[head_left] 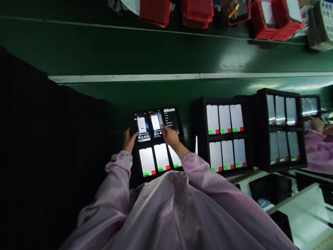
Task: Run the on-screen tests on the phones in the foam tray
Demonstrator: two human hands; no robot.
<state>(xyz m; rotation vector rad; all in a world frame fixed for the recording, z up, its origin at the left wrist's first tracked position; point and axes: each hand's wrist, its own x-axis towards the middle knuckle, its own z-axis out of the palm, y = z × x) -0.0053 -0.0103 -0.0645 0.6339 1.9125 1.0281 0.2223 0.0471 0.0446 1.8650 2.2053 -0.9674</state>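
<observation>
While the black tray [135, 173] sat square in front of the person on the green surface [156, 93], both hands were up at its far row, and that was where everything turned. The tray held six phones in two rows of three, each standing with its long axis running near to far. The right hand [170, 136] was the one on the job: its index finger was stretched out and its tip lay at the right edge of the middle phone [156, 124] of the far row, with the other fingers loosely curled under and gripping nothing. That phone's lit screen lay just left and far of the knuckles, so the fingertip was right on it. The left hand [128, 139] rested at the tray's far left corner, beside the left phone [142, 126], fingers bent around the edge and thumb toward the screen; whether it truly clamped the tray I could not tell. The dark-screened phone [171, 119] at far right stood just beyond the right hand, untouched. Three white-screened phones [161, 157] filled the near row between the pink sleeves [197, 170]. To the right, a second tray [225, 135] stood well apart, and further right another person's hand [317, 123] was at a third tray [282, 130].
</observation>
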